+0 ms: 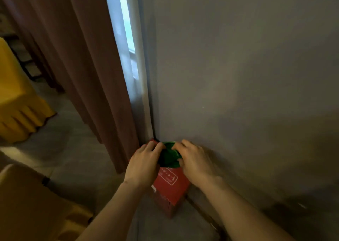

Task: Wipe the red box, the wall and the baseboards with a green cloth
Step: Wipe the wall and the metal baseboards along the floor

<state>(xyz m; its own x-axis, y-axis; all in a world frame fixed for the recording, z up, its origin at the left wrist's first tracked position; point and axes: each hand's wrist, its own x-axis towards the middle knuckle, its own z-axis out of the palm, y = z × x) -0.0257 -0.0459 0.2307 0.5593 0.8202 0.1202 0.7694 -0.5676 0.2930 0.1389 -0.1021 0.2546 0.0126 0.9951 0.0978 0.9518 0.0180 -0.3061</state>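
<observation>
A red box (169, 187) with white markings on its top stands on the floor against the grey wall (238, 66), in the corner beside a curtain. A bunched green cloth (168, 156) lies on the box's far top. My left hand (145, 164) grips the cloth's left side, and my right hand (194, 160) grips its right side close to the wall. A dark baseboard (201, 210) runs along the foot of the wall to the right of the box, partly in shadow.
A brown curtain (88, 66) hangs left of the box, with a bright strip of window (126, 44) beside it. A yellow-draped table (16, 101) stands at far left. A tan chair cover (31, 207) fills the lower left. The floor is grey carpet (77, 145).
</observation>
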